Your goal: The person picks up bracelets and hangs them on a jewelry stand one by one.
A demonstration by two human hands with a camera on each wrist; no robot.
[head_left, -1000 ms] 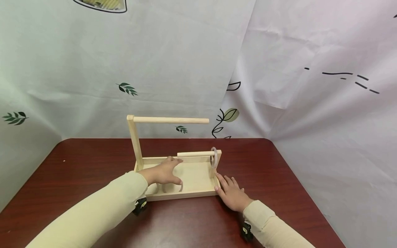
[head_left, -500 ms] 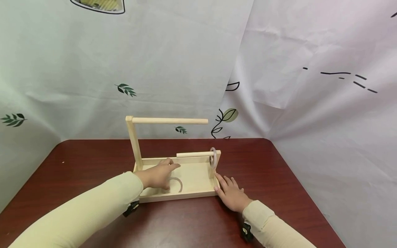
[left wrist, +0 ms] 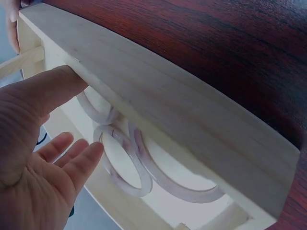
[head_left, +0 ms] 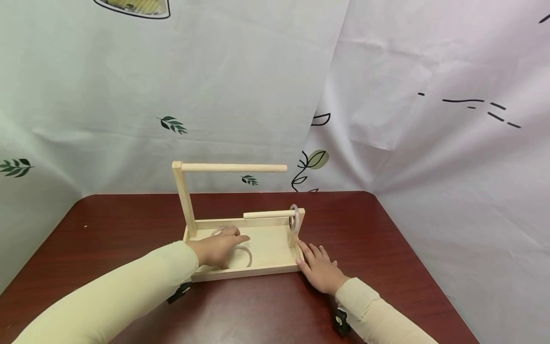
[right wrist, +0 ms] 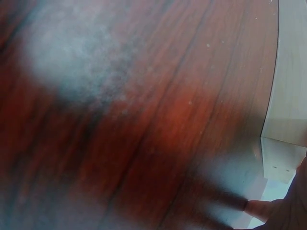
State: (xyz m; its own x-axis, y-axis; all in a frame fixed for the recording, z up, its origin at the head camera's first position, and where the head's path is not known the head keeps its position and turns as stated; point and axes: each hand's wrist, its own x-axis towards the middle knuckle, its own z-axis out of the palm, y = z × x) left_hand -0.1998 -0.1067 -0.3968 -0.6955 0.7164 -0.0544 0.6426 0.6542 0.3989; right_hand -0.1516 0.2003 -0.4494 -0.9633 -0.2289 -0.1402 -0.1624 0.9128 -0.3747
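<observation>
A pale wooden tray stand (head_left: 262, 271) sits on the table, with several translucent pale bangles. One bangle (head_left: 292, 220) hangs on the short lower dowel (head_left: 264, 215) by the right post. My left hand (head_left: 213, 250) is inside the tray's left half, over bangles lying on its floor. In the left wrist view three bangles show; a fingertip meets or nearly meets the middle bangle (left wrist: 143, 179), and the thumb (left wrist: 53, 87) stays apart from the other fingers. My right hand (head_left: 320, 271) rests against the tray's right end, fingers extended.
A longer dowel (head_left: 234, 167) juts right from the tall left post (head_left: 183, 198), above the tray, its right end free. The dark red wooden table (head_left: 365, 229) extends around the stand. Behind it hangs a white printed cloth (head_left: 240, 95).
My left hand has drawn left and slightly nearer within the tray, uncovering a bangle at its right and part of another behind it. The right hand stays in place.
</observation>
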